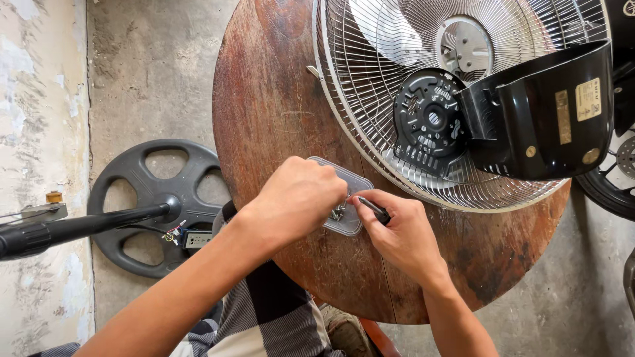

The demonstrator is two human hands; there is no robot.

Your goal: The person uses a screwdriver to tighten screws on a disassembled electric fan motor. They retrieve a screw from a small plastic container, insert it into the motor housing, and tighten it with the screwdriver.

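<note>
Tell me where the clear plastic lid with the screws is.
The lid lies on the round wooden table, near its front edge, just below the fan grille, between the left hand and right hand.

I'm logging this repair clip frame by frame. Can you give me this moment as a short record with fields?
surface: round wooden table
left hand: fingers in the clear plastic tray, at small screws
right hand: holds a dark screwdriver
on table: fan grille, black motor housing
floor: round black fan base with pole
</note>
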